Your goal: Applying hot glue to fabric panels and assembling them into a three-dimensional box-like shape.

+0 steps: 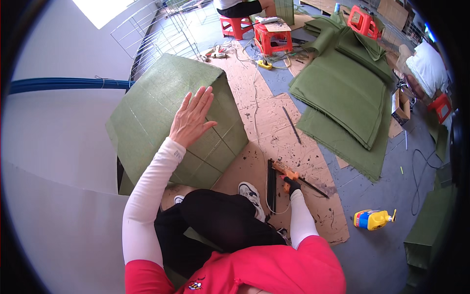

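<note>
My left hand (193, 116) is bare, its fingers stretched out and held nearly together, over a large green box-shaped piece (147, 110) with pale lines across it. Whether the palm touches the green surface I cannot tell. Low on my right, my right hand (292, 185) in a dark glove is closed round the handle of an orange glue gun (288, 172). A black stick (313, 188) shows beside the gun, pointing away to the right. Several black sticks (271, 188) lie together just left of it, next to a pale cord.
Brown cardboard (271, 117) covers the floor, scattered with dark scraps. Stacked green sheets (342, 88) lie at right. A yellow bottle (373, 219) lies near right. Red stools (271, 41), a yellow power strip (264, 64), cords and a seated person (240, 7) are farther off. Wire grid panels (156, 36) lean at left.
</note>
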`<state>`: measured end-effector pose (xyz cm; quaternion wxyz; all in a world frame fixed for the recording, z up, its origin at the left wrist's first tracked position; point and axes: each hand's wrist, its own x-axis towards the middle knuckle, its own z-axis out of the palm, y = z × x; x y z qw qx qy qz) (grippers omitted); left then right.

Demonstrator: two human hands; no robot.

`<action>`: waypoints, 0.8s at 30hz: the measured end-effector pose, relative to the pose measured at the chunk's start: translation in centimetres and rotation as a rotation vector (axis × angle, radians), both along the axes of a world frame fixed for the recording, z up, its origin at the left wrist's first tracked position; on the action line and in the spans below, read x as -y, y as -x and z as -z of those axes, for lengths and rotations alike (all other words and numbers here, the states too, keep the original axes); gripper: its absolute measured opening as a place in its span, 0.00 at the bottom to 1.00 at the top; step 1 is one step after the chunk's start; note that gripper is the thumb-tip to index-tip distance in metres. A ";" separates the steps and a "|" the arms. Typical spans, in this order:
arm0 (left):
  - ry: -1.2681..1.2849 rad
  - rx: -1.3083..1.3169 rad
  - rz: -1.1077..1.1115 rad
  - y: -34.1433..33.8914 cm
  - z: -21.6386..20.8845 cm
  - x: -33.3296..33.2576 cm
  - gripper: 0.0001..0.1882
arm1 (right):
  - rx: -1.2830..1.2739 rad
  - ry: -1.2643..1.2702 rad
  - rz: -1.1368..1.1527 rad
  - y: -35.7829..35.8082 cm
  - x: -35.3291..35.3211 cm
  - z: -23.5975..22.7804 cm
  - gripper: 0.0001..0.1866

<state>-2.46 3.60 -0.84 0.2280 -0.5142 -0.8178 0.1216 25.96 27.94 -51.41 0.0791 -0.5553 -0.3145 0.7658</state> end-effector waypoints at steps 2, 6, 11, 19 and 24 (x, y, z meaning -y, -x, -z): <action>0.065 -0.065 -0.041 0.4 0.8 0.0 0.46 | -0.107 -0.001 -0.007 -1.8 -0.6 -0.5 0.16; 0.145 -0.064 -0.026 0.3 2.0 0.7 0.46 | -0.258 0.013 -0.116 -4.4 -1.0 -3.2 0.15; -0.104 0.115 0.090 -1.4 2.9 0.9 0.45 | -0.712 0.111 -0.090 -9.9 -7.7 -6.1 0.16; -0.067 0.023 -0.082 -2.7 2.5 5.6 0.45 | -1.045 -0.323 -0.068 -10.7 -10.3 -22.1 0.42; -0.124 0.009 -0.066 -3.6 2.4 7.0 0.43 | -1.361 -0.253 -0.187 -11.4 -8.1 -33.3 0.36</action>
